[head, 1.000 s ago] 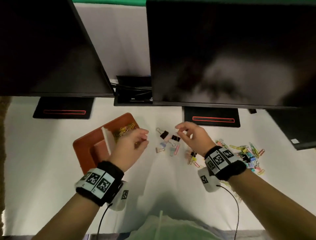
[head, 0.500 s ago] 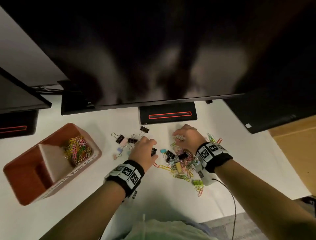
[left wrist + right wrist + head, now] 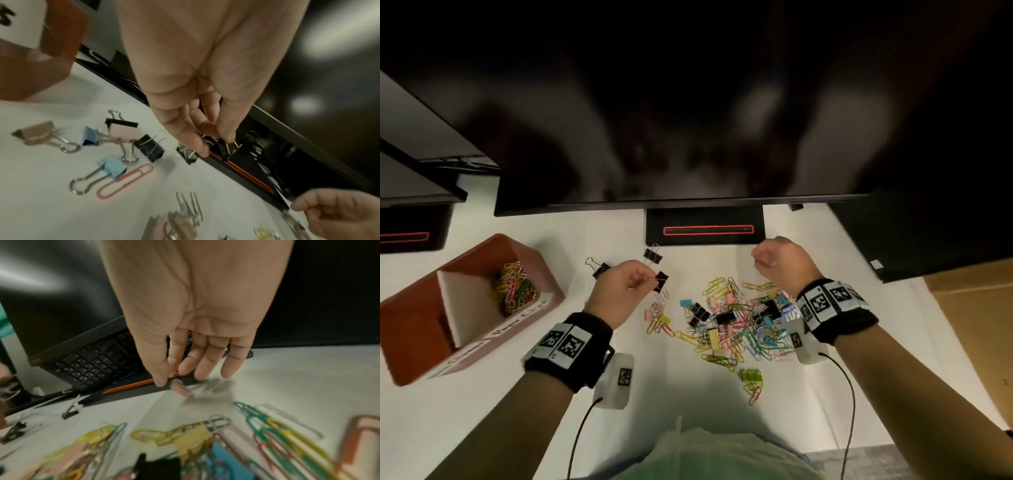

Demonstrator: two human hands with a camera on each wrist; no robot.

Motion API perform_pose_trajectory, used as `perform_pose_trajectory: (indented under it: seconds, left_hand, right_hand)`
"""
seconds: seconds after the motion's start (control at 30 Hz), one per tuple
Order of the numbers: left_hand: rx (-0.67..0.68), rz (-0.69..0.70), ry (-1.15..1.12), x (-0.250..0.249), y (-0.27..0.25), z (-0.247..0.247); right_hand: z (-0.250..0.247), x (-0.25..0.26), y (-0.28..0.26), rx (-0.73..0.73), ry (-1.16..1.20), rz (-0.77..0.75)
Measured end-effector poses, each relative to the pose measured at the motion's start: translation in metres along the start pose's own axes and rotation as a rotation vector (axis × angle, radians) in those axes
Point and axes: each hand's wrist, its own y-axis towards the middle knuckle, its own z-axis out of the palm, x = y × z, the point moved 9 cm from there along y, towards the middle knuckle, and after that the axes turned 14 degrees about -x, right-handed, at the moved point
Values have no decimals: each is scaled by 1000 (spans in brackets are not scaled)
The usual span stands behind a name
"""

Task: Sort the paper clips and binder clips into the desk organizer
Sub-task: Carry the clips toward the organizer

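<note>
Right wrist view, pink clip (image 3: 179,389) pinched, head view hides it

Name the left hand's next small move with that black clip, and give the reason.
Probably carry it left to the desk organizer and drop it in a compartment without paper clips. The left hand pinches a black binder clip by its wire handle, lifted off the desk, and the colored paper clips already fill one compartment.
</note>
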Motion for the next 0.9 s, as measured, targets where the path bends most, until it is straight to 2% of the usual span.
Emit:
perform_pose_trajectory:
  seconds: [0.07, 0.17, 0.3, 0.37, 0.43, 0.6, 0.73, 0.9]
  left_hand:
    - [-50, -50, -61, 4, 3, -9]
    - [-141, -37, 34, 9, 7, -22]
    - [-179, 86, 246, 10, -2, -24]
    - [-183, 191, 310, 5, -13, -20]
    - [-126, 224, 323, 6, -24, -8]
    - [22, 84, 363, 27, -33, 22]
    - [4, 25, 418, 38, -36, 26]
    - [-18, -38, 323, 46, -40, 25]
  right_hand:
    - [-2, 2, -1, -26, -31, -18]
    - [10, 27, -12, 27, 17, -123]
    - [47, 48, -26, 226, -71, -237]
    - [58, 52, -28, 275, -98, -247]
    - [65, 57, -30, 290, -128, -267]
    - [77, 64, -36, 340, -181, -322]
    - [77, 63, -33, 370, -162, -287]
    - [75, 59, -26, 394, -78, -200]
